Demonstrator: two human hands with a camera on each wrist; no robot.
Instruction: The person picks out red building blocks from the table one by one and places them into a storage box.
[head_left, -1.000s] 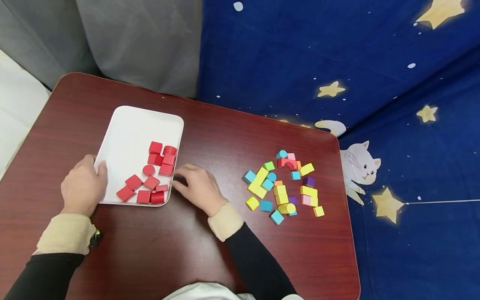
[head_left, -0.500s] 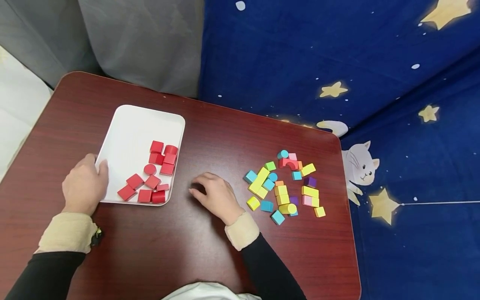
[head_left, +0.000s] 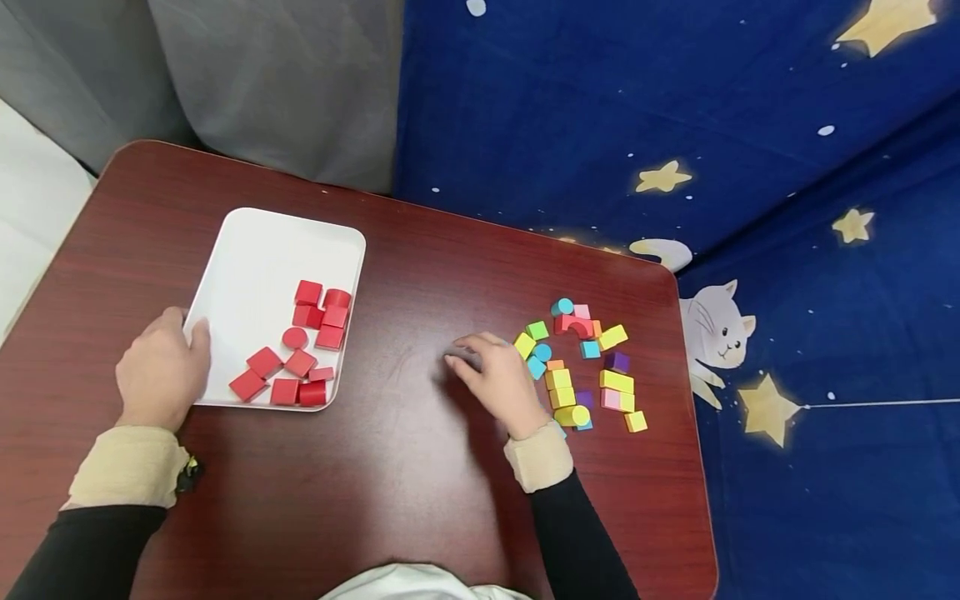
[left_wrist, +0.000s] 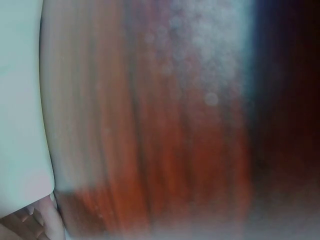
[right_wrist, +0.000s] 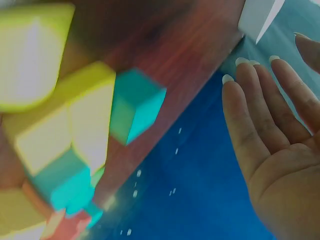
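Note:
My left hand [head_left: 162, 364] grips the near left edge of a white tray [head_left: 262, 242], thumb on top of the rim. The left wrist view shows fingers [left_wrist: 50, 220] beneath the tray's border. Red blocks [head_left: 300, 363] of several shapes lie along the tray's right side and near end. My right hand [head_left: 498, 379] is over the table, its fingers loosely bent with nothing between them. Beside it spreads a group of coloured blocks [head_left: 561, 387], partly hidden by the hand. The right wrist view shows relaxed fingers [right_wrist: 272, 107] and a teal block [right_wrist: 136, 106] near yellow ones.
A red arch block [head_left: 574, 325] stands among blue, pink and orange pieces at the far part of the loose group. The brown table [head_left: 405, 467] ends at a grey curtain [head_left: 277, 92] and a blue starry cloth [head_left: 570, 108].
My right hand has moved from the tray's right edge rightward across the table to the loose blocks, now covering some of them. The left hand stays on the tray.

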